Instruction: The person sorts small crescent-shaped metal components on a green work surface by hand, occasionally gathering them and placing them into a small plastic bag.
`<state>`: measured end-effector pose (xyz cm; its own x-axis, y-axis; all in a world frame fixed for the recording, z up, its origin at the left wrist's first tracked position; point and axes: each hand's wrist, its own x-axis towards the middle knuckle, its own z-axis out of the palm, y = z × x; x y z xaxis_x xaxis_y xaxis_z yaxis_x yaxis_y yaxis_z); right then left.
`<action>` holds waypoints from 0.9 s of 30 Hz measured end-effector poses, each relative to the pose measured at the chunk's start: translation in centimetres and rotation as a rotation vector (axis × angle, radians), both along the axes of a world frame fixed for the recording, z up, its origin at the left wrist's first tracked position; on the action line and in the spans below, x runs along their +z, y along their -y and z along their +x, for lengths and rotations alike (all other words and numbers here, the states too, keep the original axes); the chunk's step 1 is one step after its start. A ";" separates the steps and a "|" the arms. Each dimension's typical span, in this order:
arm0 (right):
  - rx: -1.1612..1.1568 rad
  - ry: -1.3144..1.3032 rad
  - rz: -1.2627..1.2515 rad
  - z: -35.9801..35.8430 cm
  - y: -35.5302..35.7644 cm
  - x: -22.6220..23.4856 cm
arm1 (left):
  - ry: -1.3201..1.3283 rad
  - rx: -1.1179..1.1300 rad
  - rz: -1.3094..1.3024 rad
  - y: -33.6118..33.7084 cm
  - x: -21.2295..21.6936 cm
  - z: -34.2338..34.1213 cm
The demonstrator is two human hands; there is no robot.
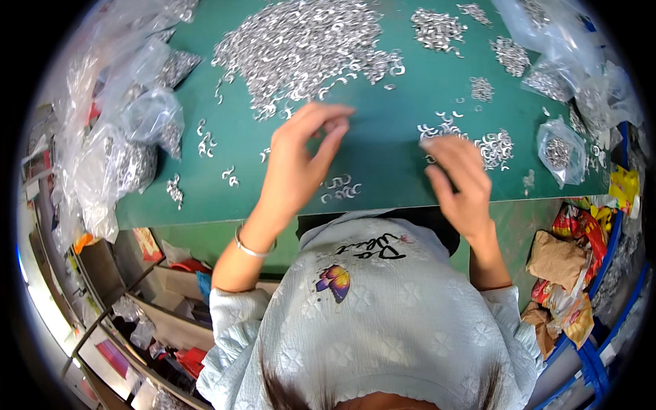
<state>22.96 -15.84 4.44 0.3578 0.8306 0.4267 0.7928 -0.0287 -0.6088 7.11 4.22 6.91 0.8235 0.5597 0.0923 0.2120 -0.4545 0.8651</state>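
Seen from above, bent over a green work table (403, 102) strewn with small silver C-shaped metal clips. Left hand (297, 160) raised over the table's middle, fingers (328, 113) extended and held close together, thumb drawn in toward the fingertips; whether any clip sits between them cannot be told. Silver bracelet (249, 249) around the left wrist. Right hand (461, 181) lowered palm-down near the front edge of the table, fingers (437, 147) pressed together and curled slightly downward, tips touching or nearly touching a small cluster of clips (441, 128); nothing visibly pinched. Big heap of clips (304, 44) piled at the far centre of the table, well apart from both hands. Smaller piles to the right: one (437, 27) near the far edge, another (497, 148) just beside the right hand. A few loose clips (342, 188) lying between the two hands close to the front edge, more scattered singles (205, 140) off to the left. Clear plastic bags of clips (130, 137) stacked along the left side of the table, a small filled bag (560, 152) at the right. Pale embossed top with a butterfly print (335, 280) filling the foreground. Crumpled wrappers and brown paper (560, 263) in a blue-rimmed bin below the table's right end.
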 end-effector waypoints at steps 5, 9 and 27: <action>0.280 -0.023 -0.125 -3.7 -1.6 -1.1 | -0.138 0.093 0.261 3.4 -2.7 -6.9; 0.263 -0.069 -0.174 -5.4 -2.9 -2.1 | -0.166 0.075 0.312 5.2 -4.0 -8.2; 0.244 -0.177 -0.130 -6.7 -4.2 -2.5 | -0.144 0.140 0.328 5.6 -4.6 -8.1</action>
